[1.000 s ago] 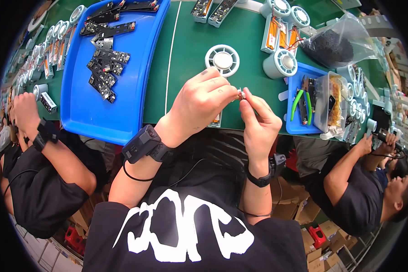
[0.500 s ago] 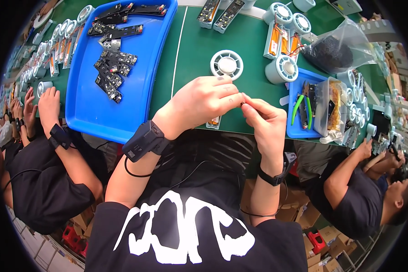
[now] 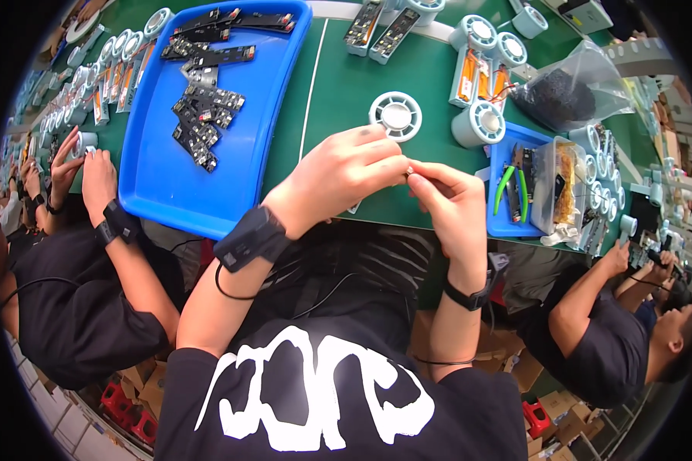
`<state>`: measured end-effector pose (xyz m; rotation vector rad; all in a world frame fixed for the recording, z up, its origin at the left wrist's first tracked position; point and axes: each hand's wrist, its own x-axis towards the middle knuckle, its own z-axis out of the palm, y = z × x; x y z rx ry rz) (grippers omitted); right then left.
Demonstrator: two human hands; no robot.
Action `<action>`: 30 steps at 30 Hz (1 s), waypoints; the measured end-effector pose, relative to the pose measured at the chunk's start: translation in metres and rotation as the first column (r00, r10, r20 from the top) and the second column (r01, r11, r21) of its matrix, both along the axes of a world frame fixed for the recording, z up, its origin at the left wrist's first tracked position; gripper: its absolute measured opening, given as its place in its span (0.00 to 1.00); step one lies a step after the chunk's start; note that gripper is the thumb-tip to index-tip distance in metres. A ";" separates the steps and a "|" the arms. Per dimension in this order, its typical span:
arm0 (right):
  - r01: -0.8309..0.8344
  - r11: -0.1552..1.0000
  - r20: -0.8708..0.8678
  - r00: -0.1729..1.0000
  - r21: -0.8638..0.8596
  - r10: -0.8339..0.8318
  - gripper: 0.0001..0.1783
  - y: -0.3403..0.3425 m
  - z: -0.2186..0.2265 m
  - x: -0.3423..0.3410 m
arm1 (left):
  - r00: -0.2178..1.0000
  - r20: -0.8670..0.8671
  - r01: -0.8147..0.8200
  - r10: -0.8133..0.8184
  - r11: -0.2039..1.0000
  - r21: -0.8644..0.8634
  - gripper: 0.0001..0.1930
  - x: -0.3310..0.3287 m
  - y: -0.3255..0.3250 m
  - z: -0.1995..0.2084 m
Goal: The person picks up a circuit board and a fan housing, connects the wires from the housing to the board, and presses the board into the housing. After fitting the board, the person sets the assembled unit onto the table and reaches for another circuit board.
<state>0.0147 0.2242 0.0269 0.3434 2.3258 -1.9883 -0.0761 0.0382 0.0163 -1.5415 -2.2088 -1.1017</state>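
My left hand (image 3: 344, 173) and my right hand (image 3: 452, 201) meet over the near part of the green table (image 3: 338, 92), fingertips pressed together. Between them is a tiny dark piece, too small to name. Just beyond my left hand stands a pale blue fan head (image 3: 396, 117) with a round grille; my knuckles overlap its lower edge in the view, and whatever lies under the hand is hidden. A small pale edge shows beneath my left palm. Both hands are closed in a pinch.
To the left is a blue tray (image 3: 150, 180) holding black circuit boards. On the right, a smaller blue tray (image 3: 524, 224) carries green-handled pliers (image 3: 504, 188) and a clear box (image 3: 544, 201). Fan parts (image 3: 477, 123) and a plastic bag (image 3: 565, 88) stand behind. Co-workers sit on both sides.
The view has shifted slightly, so the table things appear a little to the right. My hands stay pinched together. The left co-worker's hands have come together round a fan part.
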 end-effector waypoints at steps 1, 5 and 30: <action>0.042 0.996 0.052 0.998 -0.076 -0.038 0.12 -0.003 0.001 0.002 | 1.000 -0.004 0.005 -0.005 1.000 0.002 0.13 0.007 0.000 -0.001; 0.094 0.981 0.058 0.995 -0.172 -0.085 0.12 -0.018 0.003 0.005 | 0.906 0.176 -0.409 0.384 0.903 0.133 0.15 0.035 -0.002 -0.008; 0.150 0.940 0.051 0.989 -0.308 -0.141 0.12 -0.027 -0.002 -0.005 | 0.864 0.351 -0.402 0.362 0.914 0.048 0.10 0.028 -0.006 -0.008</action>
